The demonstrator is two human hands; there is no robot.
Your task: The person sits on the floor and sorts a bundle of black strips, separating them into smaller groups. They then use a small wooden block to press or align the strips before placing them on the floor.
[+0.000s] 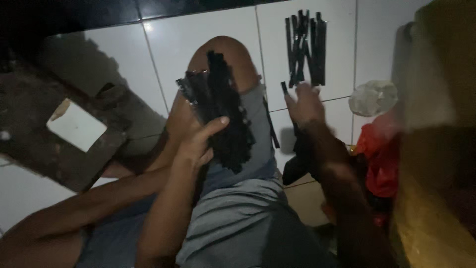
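My left hand (194,134) grips a thick bundle of black zipper strips (223,111), held over my raised knee. My right hand (303,104) reaches out toward the white tiled floor, fingers spread, with the end of one black strip (284,89) at its fingertips; whether it grips that strip I cannot tell. Just beyond that hand, a row of several black zipper strips (305,47) lies side by side on the floor. Another black strip (271,124) hangs along my grey shorts.
A dark wooden board (29,129) with a white paper piece (77,125) lies at the left. A crumpled whitish bag (373,98) and red plastic bag (379,154) sit at the right, beside a blurred yellowish object (436,124). White floor tiles (218,25) surround my leg.
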